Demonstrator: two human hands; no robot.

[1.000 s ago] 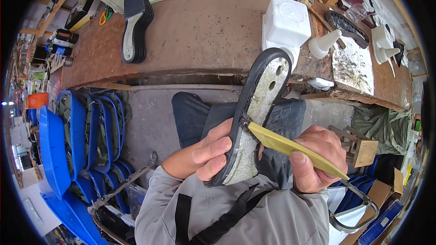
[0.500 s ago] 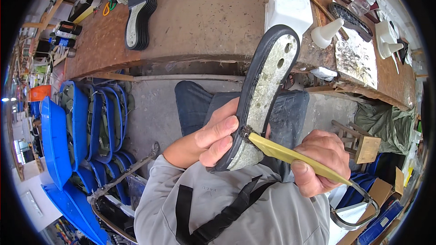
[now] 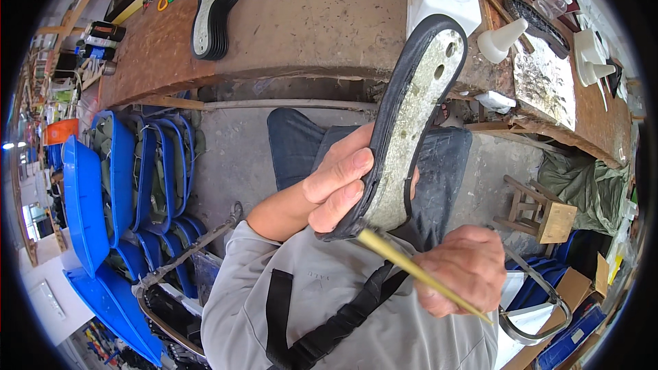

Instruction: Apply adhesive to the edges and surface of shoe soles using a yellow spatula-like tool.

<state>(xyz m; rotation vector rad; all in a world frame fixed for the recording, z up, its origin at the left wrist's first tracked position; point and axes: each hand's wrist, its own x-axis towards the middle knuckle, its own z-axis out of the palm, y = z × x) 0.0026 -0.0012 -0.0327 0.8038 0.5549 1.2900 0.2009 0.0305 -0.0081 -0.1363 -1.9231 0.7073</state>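
Note:
My left hand [image 3: 339,178] grips a black-rimmed shoe sole [image 3: 418,109] along its left edge, a thumb tip showing at the opposite side. The sole's pale, mottled face is turned up, with two dark holes at its far end. In my right hand [image 3: 466,270] is a brush with a flat yellow handle [image 3: 401,264], seen nearly edge-on and slightly blurred. Its dark bristles meet the near end of the sole, where the exact contact is hard to make out.
A brown workbench [image 3: 301,20] runs across the far side. On it are a stack of black soles [image 3: 214,14], a white block-like container [image 3: 444,0] and a white cone-shaped nozzle [image 3: 502,40]. Blue bins [image 3: 86,205] stand at left, a wooden stool [image 3: 548,219] at right.
The brush has moved from the sole's left inner edge down to its near end, and its handle has turned edge-on. The sole has shifted slightly right and away from me.

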